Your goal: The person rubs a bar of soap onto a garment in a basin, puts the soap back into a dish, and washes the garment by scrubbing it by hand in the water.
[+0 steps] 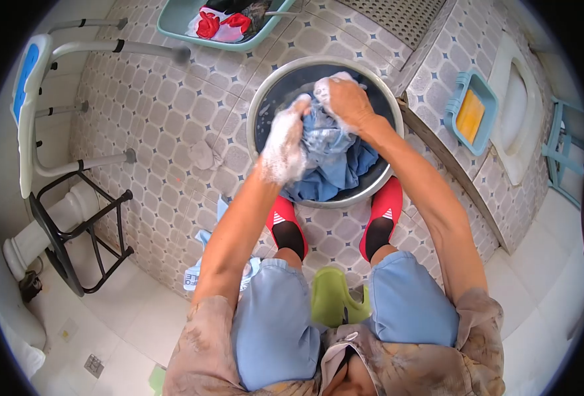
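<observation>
A round metal basin [255,112] stands on the floor between my feet, with sudsy water and a wet blue garment [335,165] in it. Foam coats my left hand [289,140], which is closed on the left side of the garment and slightly blurred. My right hand [346,100] is curled into a fist around the upper part of the same cloth, with suds over its knuckles. Bunched fabric lies between the two hands, and the rest of it spreads toward the basin's near rim. The fingertips of both hands are partly hidden by foam and cloth.
A pale green tub [166,26] with red, white and dark clothes is at the top. On the raised ledge at right sits a blue basket [460,82] holding a yellow bar. A black-framed stool [103,231] and shower chair [31,112] stand left; a green stool [328,297] is beneath me.
</observation>
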